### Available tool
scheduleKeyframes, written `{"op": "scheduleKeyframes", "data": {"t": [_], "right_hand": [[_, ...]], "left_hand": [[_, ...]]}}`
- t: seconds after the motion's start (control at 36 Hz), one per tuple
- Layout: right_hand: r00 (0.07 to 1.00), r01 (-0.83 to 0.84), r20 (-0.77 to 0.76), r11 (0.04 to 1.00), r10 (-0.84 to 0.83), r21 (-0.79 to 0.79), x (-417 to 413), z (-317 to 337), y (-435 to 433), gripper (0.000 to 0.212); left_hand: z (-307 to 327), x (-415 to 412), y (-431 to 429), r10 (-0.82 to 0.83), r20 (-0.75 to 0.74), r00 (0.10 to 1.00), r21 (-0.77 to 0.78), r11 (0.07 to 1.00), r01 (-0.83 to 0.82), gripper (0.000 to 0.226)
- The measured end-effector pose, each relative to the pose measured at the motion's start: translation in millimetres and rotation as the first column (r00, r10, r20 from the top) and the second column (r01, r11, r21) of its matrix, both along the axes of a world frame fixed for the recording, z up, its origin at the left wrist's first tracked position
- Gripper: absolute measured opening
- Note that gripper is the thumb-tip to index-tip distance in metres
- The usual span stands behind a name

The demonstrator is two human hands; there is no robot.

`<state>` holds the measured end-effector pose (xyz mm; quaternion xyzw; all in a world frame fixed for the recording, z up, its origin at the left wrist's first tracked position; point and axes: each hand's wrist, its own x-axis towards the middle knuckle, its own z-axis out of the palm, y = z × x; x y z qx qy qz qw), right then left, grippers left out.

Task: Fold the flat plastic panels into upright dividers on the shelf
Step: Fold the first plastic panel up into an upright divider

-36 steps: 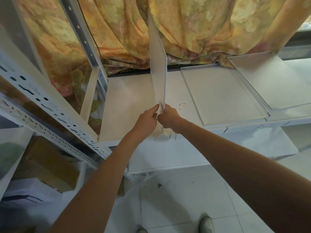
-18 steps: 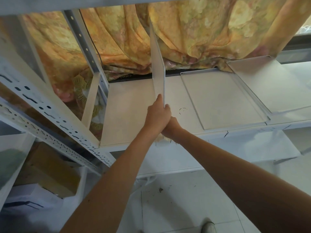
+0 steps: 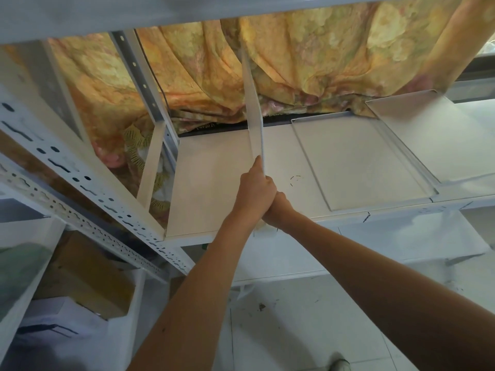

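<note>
One white plastic panel (image 3: 254, 119) stands upright on the white shelf (image 3: 214, 180), seen edge-on and running from the front edge back to the curtain. My left hand (image 3: 255, 191) grips its front edge low down. Just below and behind it, my right hand (image 3: 278, 210) holds the panel's base at the shelf's front edge; its fingers are mostly hidden by the left hand. A second panel (image 3: 359, 162) lies flat on the shelf to the right. A third flat panel (image 3: 428, 135) lies further right, its left edge over the second one.
A perforated white upright (image 3: 80, 188) and a slanted brace (image 3: 151, 167) bound the shelf on the left. An orange patterned curtain (image 3: 308, 62) hangs behind. An upper shelf edge (image 3: 187, 12) crosses the top. Boxes (image 3: 80, 277) sit low on the left above the tiled floor (image 3: 294, 330).
My left hand has slid up the panel's front edge and closed over it, now covering my right hand. The camera view has tilted up, bringing the upper shelf into sight.
</note>
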<state>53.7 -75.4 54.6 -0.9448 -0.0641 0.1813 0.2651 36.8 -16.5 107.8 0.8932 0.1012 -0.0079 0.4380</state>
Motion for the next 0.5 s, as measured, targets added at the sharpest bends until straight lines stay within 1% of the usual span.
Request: {"op": "scheduleKeyframes", "data": {"t": [0.08,0.14,0.17,0.22,0.25,0.28,0.33,0.39,0.42,0.44,0.5], "right_hand": [[1.0,-0.012,-0.027,0.998,0.013,0.065,3.1,-2.3,-4.6,0.037],[0.989,-0.057,-0.131,0.994,0.07,0.095,3.4,-3.8,-12.5,0.032],[0.976,-0.09,-0.19,0.992,0.105,0.085,2.9,-3.5,-18.6,0.035],[0.954,-0.139,-0.262,0.989,0.145,0.04,6.5,-3.5,-32.8,0.054],[0.957,-0.133,-0.256,0.99,0.138,0.038,11.6,-2.9,-38.3,0.059],[0.968,-0.106,-0.225,0.993,0.115,0.052,16.4,2.6,-43.0,0.06],[0.989,0.025,-0.146,0.984,0.001,0.175,26.7,20.6,-45.7,0.055],[0.987,0.161,-0.077,0.912,-0.142,0.378,33.2,45.8,-42.8,0.054],[0.981,0.191,-0.058,0.863,-0.185,0.468,33.8,56.8,-39.1,0.056],[0.979,0.196,-0.058,0.824,-0.195,0.532,32.9,67.3,-34.4,0.058],[0.99,0.14,-0.071,0.8,-0.122,0.584,25.1,82.8,-22.9,0.061]], "left_hand": [[-1.1,2.1,-3.4,-0.007,0.0,1.0,0.02,1.0,0.007,0.041],[-1.2,1.8,-5.4,-0.014,0.004,1.0,0.037,0.999,0.014,0.041],[-1.0,1.3,-6.2,-0.019,0.006,1.0,0.037,0.999,0.019,0.041],[-1.7,1.3,-6.4,-0.022,0.015,1.0,0.023,1.0,0.022,0.042],[-2.7,2.0,-5.0,-0.019,0.023,1.0,0.019,1.0,0.019,0.042],[-2.9,2.0,-4.0,-0.013,0.03,0.999,0.013,1.0,0.013,0.042],[-3.6,1.9,-0.7,-0.005,0.039,0.999,-0.007,1.0,0.005,0.044],[-4.7,2.9,0.2,-0.001,0.048,0.999,-0.044,0.999,0.003,0.048],[-6.8,2.5,0.4,-0.002,0.054,0.999,-0.063,0.998,0.005,0.049],[-6.5,1.9,0.1,0.0,0.057,0.998,-0.071,0.997,0.004,0.048],[-9.6,2.7,0.0,0.009,0.062,0.998,-0.05,0.999,-0.006,0.045]]}}
